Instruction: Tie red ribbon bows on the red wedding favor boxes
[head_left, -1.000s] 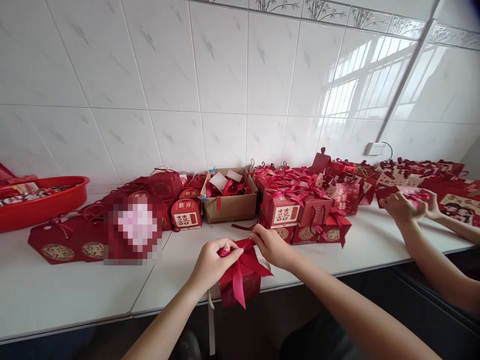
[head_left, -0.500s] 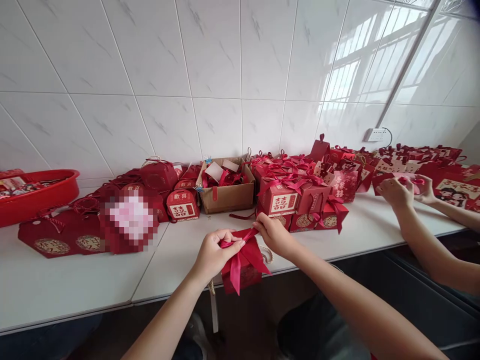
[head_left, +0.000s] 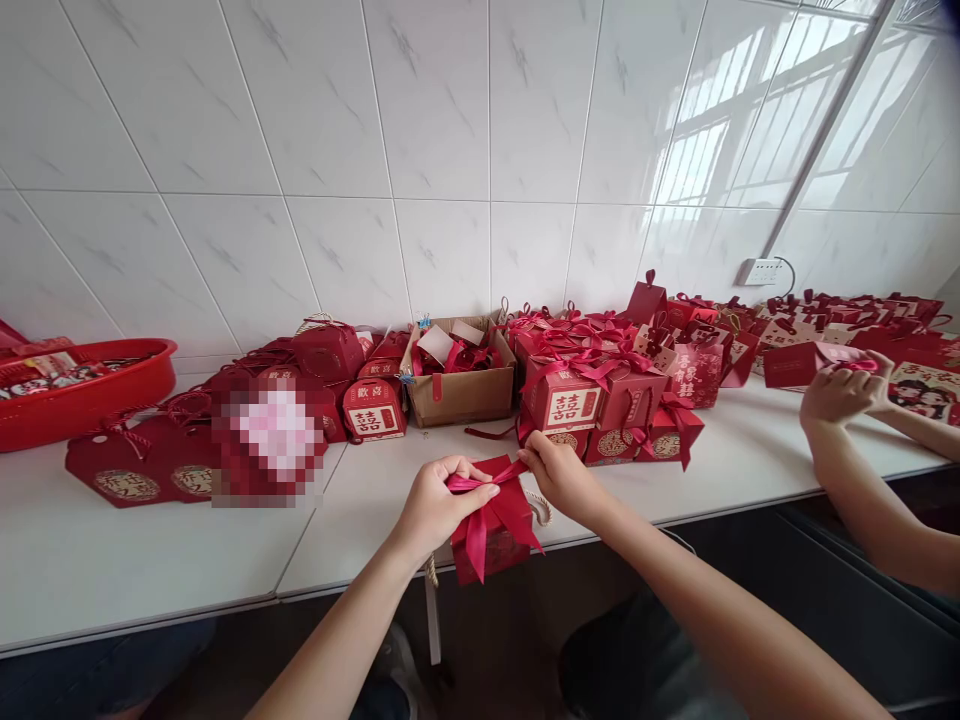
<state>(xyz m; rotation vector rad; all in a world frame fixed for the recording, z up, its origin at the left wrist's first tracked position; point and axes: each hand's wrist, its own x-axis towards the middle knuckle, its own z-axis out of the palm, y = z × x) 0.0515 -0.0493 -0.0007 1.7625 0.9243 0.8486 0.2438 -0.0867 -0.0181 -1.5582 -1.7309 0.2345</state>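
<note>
A small dark-red gift box (head_left: 491, 555) with rope handles sits at the table's front edge, below my hands. Across its top runs a bright pink-red ribbon (head_left: 475, 545), looped into a bow whose tails hang down the front. My left hand (head_left: 450, 500) pinches the ribbon's left loop and the knot between thumb and fingers. On the other side, my right hand (head_left: 559, 472) grips the right loop with closed fingertips. The gold rope handle (head_left: 538, 508) shows beside the box, to the right.
Stacked red gift boxes with bows (head_left: 574, 405) stand behind my right hand. A cardboard box (head_left: 461, 395) holds ribbons and cards. More red boxes (head_left: 375, 410) and a red basin (head_left: 90, 390) are at left. At right, a co-worker's hands (head_left: 844, 390) handle a ribboned box.
My right hand has pulled slightly away from the left, with the ribbon stretched between them. The view has shifted a little. The co-worker's hands have turned their box.
</note>
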